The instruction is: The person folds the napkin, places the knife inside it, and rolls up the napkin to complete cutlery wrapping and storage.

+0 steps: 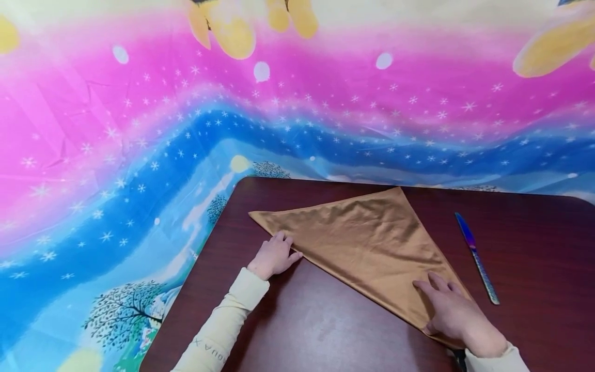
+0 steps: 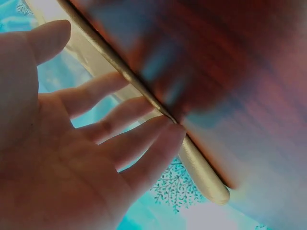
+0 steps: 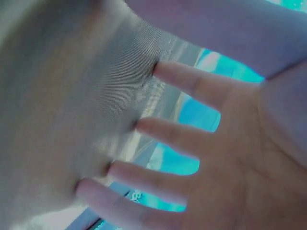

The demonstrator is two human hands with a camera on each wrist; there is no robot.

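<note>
A person in pale sleeves (image 1: 223, 323) works with 2 bare hands on a golden-brown cloth (image 1: 353, 243) spread as a triangle on a dark reddish-brown tabletop (image 1: 321, 320). The left hand (image 1: 275, 256) touches the long near edge toward the left corner, its grip loose, the fingers extended to the fabric and the thumb held apart, as the left wrist view shows. The right hand (image 1: 453, 312) rests at the lower right corner, its grip wide, 4 fingers spread with their tips on the cloth. Neither grip is closed around anything.

The work looks well along: the long edge, rounded like a crease, suggests that a fold into 3 corners is made, with 2 of them pointing left and far. Left to do, by the look of it, is smoothing, since wrinkles run across the far half; whether further folds are due cannot be told. To the right of the cloth, well apart from the left hand, a blue-and-purple knife (image 1: 475, 253) lies untouched. A snowflake-patterned backdrop (image 1: 297, 113) hangs behind.
</note>
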